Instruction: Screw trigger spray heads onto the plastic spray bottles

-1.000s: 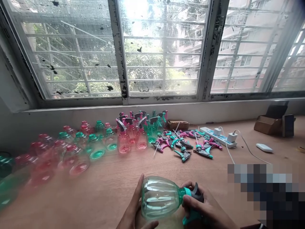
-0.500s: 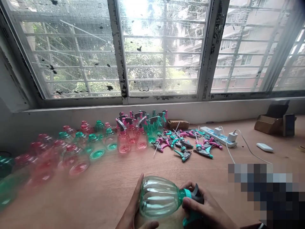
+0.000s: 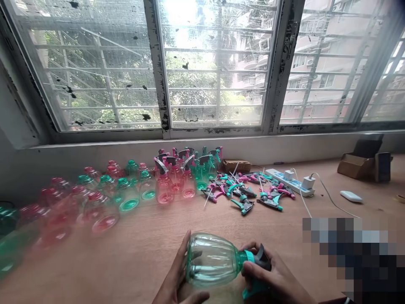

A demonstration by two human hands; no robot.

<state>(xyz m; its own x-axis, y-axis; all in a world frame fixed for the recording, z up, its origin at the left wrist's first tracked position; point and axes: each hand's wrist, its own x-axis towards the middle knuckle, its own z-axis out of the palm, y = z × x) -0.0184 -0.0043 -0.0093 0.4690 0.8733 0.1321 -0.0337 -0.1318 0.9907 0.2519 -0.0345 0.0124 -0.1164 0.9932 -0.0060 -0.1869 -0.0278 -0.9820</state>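
Note:
A clear green spray bottle point(image 3: 212, 259) lies on its side between my hands, its neck to the right. My left hand point(image 3: 177, 274) cups the bottle's base end, the thumb below and the fingers along the far side. My right hand point(image 3: 272, 272) is closed round the neck, thumb and fingers on the turquoise collar point(image 3: 249, 256) of the spray head. The grey and turquoise trigger head point(image 3: 263, 259) is partly hidden by that hand.
Several open pink and green bottles point(image 3: 128, 198) stand on the left. Bottles with spray heads point(image 3: 164, 188) stand beyond my hands, beside a pile of loose trigger heads point(image 3: 243, 190). Farther right are a power strip point(image 3: 292, 182), a white mouse-like object point(image 3: 351, 196) and a cardboard box point(image 3: 356, 164).
The bottle has turned slightly about its long axis, and fingers of my left hand now show through it. My right hand keeps its place at the collar.

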